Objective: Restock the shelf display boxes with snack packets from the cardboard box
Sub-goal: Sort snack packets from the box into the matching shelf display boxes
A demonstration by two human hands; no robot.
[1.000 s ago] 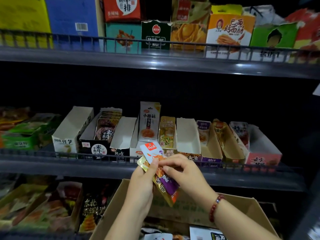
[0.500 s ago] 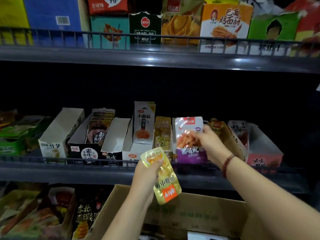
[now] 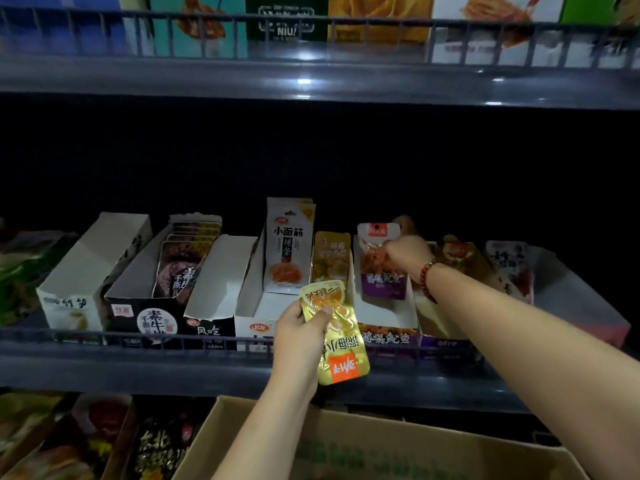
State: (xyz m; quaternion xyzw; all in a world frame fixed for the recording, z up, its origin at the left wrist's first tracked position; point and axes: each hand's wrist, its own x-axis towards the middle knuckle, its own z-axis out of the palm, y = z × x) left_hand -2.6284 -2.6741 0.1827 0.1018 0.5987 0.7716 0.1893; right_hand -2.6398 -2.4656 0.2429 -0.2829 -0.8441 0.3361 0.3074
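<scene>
Up on the middle shelf (image 3: 104, 365), the right hand (image 3: 407, 252) pinches a white-and-purple snack packet (image 3: 381, 268) near its top, holding it upright inside a white display box (image 3: 384, 315) with an orange printed front. A red bead bracelet (image 3: 426, 277) circles that wrist. Lower, in front of the shelf rail, the left hand (image 3: 299, 336) grips a gold snack packet (image 3: 337, 336) with an orange label, thumb across its face. To the left stands a tall white packet (image 3: 287, 245) in its own box, with a small gold packet (image 3: 330, 258) just beside it. An open cardboard box (image 3: 346, 445) sits below the arms.
</scene>
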